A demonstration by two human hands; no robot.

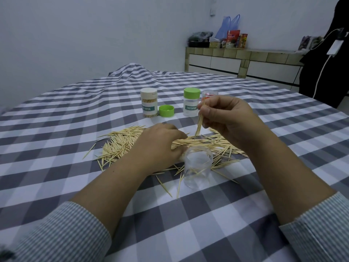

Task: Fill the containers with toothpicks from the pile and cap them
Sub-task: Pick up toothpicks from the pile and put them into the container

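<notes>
A pile of toothpicks (120, 142) is spread over the checked tablecloth (56, 118). My left hand (158, 146) grips an open clear container (197, 167) from its left side, tilted toward me, with a few toothpicks inside. My right hand (226, 116) pinches a small bundle of toothpicks (199, 122), held upright above the pile. Behind the pile stand a white-capped container (149, 102) full of toothpicks, a green-capped clear container (191, 102), and a clear container (207, 95) partly hidden by my right hand. A loose green cap (166, 111) lies between the two capped ones.
The cloth rises into a hump (132, 70) at the table's far edge. A tiled counter (245, 59) with bags and boxes stands at the back right. A dark garment with a white cable (324, 59) hangs at the far right.
</notes>
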